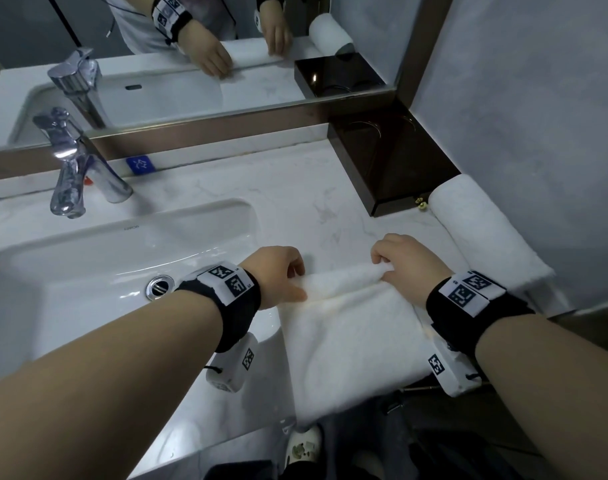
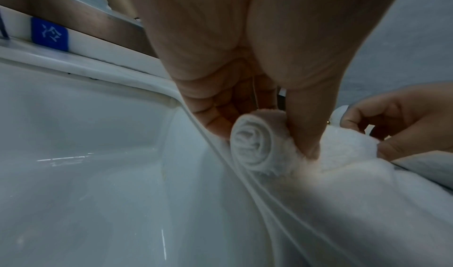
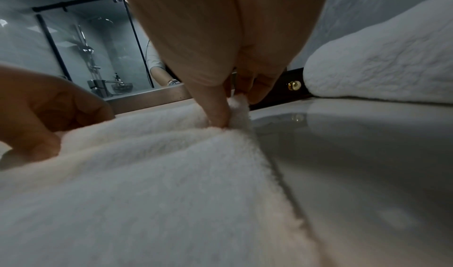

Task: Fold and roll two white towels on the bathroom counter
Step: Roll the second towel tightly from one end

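Note:
A folded white towel [image 1: 351, 337] lies flat on the marble counter [image 1: 288, 199], its near end hanging over the front edge. Its far end is wound into a small roll [image 1: 344, 277], whose spiral end [image 2: 252, 141] shows in the left wrist view. My left hand [image 1: 285, 271] grips the roll's left end, thumb on the near side, fingers curled over the far side. My right hand [image 1: 399, 261] pinches the roll's right end [image 3: 239, 108] the same way. A second white towel [image 1: 482, 233], rolled up, lies against the right wall.
The sink basin [image 1: 98, 271] with its drain [image 1: 160, 286] lies just left of the towel, a chrome tap [image 1: 74, 164] behind it. A dark box [image 1: 392, 161] stands in the back right corner. A mirror [image 1: 191, 57] runs along the back.

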`<state>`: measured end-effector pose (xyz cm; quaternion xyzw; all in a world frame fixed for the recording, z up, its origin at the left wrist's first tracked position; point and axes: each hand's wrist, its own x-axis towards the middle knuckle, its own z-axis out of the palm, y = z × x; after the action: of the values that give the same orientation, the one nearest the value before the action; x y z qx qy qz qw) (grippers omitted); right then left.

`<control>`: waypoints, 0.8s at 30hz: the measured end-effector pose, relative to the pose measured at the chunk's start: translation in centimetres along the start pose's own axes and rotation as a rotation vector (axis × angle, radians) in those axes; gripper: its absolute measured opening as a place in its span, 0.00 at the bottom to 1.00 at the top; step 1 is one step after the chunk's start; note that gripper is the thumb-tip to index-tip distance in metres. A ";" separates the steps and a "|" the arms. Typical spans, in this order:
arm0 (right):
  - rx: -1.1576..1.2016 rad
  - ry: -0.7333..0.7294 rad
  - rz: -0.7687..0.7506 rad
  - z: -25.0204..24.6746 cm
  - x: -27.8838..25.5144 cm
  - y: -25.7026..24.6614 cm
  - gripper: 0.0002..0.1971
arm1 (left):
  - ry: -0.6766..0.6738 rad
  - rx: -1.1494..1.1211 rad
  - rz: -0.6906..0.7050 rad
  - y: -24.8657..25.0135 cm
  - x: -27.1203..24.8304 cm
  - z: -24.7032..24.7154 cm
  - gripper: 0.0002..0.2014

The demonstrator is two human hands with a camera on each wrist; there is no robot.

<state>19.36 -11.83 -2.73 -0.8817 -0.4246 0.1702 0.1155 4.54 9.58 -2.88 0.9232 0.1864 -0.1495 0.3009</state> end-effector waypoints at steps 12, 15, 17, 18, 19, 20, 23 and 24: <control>-0.126 -0.093 -0.007 -0.1 -1.2 -0.8 0.18 | -0.018 0.124 0.182 1.1 -1.0 2.3 0.12; -0.127 -0.094 -0.007 -0.3 -1.5 -0.7 0.17 | 0.028 0.211 0.246 1.3 -1.4 2.9 0.11; -0.115 -0.095 -0.002 -0.4 -1.9 -0.6 0.15 | 0.037 0.261 0.289 1.5 -1.7 3.2 0.13; -0.101 -0.102 0.004 -0.3 -2.2 -0.6 0.13 | 0.027 0.286 0.305 1.7 -1.9 3.3 0.14; -0.083 -0.112 0.012 -0.3 -2.5 -0.6 0.10 | 0.016 0.313 0.319 1.9 -2.1 3.4 0.15; -0.069 -0.123 0.023 -0.3 -2.8 -0.7 0.06 | 0.006 0.344 0.328 2.1 -2.2 3.6 0.16; -0.033 -0.148 0.049 -0.2 -3.2 -0.8 0.09 | -0.004 0.440 0.342 2.5 -2.6 3.5 0.15; -0.023 -0.156 0.058 -0.2 -3.1 -0.9 0.12 | -0.006 0.465 0.345 2.6 -2.7 3.3 0.15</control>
<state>16.99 -13.78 -1.60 -0.8790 -0.4085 0.2367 0.0670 2.71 4.90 -3.12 0.9851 -0.0138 -0.1376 0.1025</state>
